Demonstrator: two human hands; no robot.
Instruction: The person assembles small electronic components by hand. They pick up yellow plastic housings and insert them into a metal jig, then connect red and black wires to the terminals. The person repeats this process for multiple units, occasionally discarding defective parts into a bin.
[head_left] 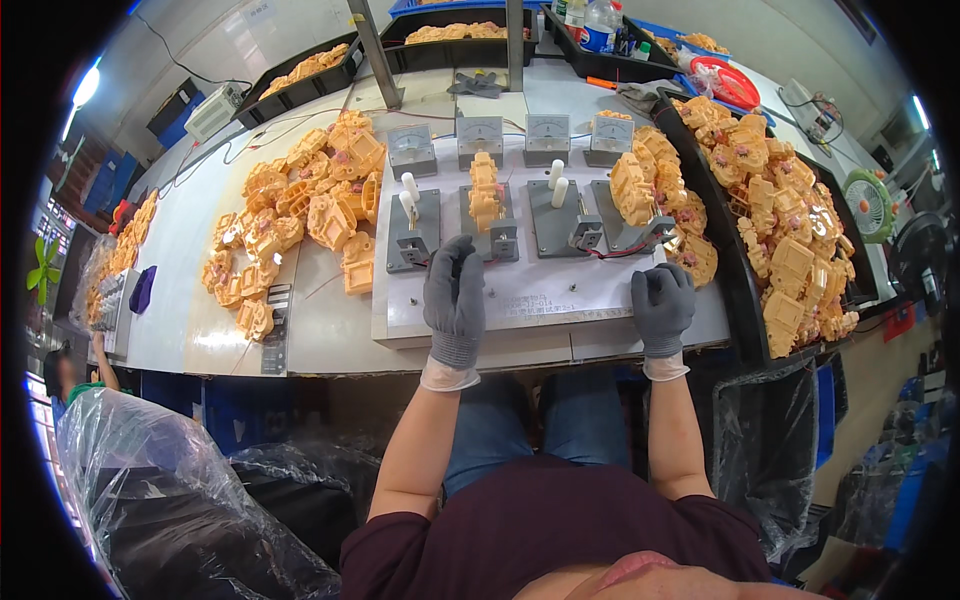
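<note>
My left hand, in a grey glove over a white one, is closed at the front of a grey test stand, fingertips near its metal block. An orange-tan plastic housing stands upright on that stand. My right hand, gloved alike, is curled closed at the right edge of the white board. Just beyond it, another plastic housing sits on the rightmost stand. What either hand holds, if anything, is hidden. Between these, a stand with white pegs bears no housing.
Several panel meters line the board's back. Heaped plastic housings lie at left; more fill a black tray at right. Black bins and a crate with bottles stand behind. A metal post rises at the back.
</note>
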